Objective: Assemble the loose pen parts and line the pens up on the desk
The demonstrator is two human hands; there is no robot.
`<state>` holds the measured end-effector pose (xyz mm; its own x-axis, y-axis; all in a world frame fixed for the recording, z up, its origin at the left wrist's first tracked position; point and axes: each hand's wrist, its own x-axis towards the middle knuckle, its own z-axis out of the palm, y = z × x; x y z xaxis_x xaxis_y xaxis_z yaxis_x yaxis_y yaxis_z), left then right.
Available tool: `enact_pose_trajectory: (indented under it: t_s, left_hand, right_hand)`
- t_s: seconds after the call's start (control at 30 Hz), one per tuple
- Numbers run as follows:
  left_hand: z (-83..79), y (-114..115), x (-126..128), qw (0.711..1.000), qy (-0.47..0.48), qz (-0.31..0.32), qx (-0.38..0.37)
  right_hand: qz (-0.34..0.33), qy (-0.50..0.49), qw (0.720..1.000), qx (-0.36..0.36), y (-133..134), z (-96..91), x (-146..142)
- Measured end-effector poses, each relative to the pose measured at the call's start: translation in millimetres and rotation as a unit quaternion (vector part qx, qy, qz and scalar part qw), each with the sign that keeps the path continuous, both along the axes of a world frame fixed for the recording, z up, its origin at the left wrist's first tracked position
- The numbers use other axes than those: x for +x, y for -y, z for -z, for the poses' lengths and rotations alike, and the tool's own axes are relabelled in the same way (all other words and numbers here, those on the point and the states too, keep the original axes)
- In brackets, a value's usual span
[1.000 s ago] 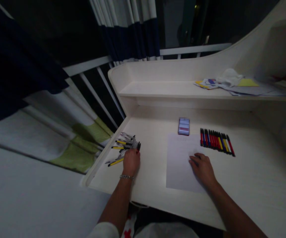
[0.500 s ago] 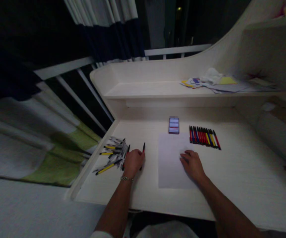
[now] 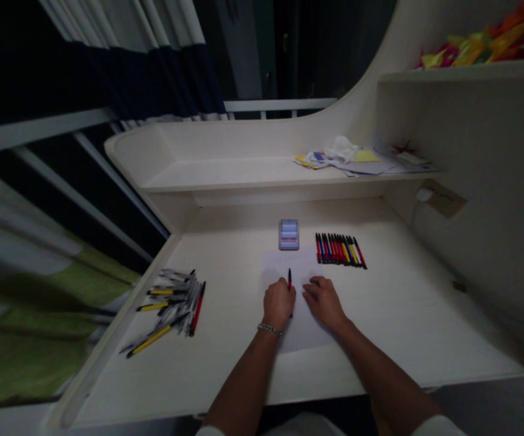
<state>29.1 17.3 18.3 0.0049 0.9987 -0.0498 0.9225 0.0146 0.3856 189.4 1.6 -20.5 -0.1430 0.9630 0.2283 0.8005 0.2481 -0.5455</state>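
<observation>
Hands lie close together at the middle of a pale tabletop (image 3: 402, 315), both over a white sheet (image 3: 280, 261). Closed into a loose fist, the left hand (image 3: 278, 303) grips a pen (image 3: 289, 278) with a red and black barrel; the pen stands nearly upright out of the fist, its far end pointing away from the person and above the upper part of the sheet. A thin bracelet (image 3: 268, 329) circles the left wrist. Just to the right, the right hand (image 3: 323, 300) rests palm down on the sheet with its fingers loosely spread and nothing in it; whether the two hands touch cannot be told. Beyond the sheet's far edge sits a small blurred rectangle (image 3: 289, 234), and beside that, to the right, a neat row of pens (image 3: 340, 249) lies side by side in black, red, blue and yellow. Well apart to the left, near the tabletop's edge, a loose pile of pens (image 3: 175, 303) is scattered at mixed angles, some yellow, one red at its right side. A raised shelf (image 3: 225, 172) runs along the back, with papers and a crumpled white thing (image 3: 357, 162) at its right end. Higher on the right, bright strips (image 3: 489, 42) in red, yellow and green lie on an upper ledge. A striped curtain (image 3: 129, 66) hangs at the back left.
</observation>
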Motion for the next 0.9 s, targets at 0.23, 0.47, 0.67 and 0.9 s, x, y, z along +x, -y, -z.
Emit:
enact_pose_trajectory:
  t_s: [0.23,0.47,0.67,0.9]
  left_hand:
    - [0.3,1,-3,0.999,0.042,-0.005,-0.002]
    - [8.3,15,-20,0.99,0.13,0.014,0.047]
    - [21.3,29,-28,0.978,0.193,0.012,0.083]
    - [20.8,31,-27,0.976,0.198,0.019,0.094]
  right_hand:
    - [0.002,-0.005,1.0,0.002,0,-1.4,-1]
    - [-0.001,0.008,1.0,-0.008,-2,0.8,0]
    - [-0.014,0.033,0.999,-0.037,-6,-12.2,0]
    - [0.034,0.098,0.985,-0.136,-31,-43.4,-21]
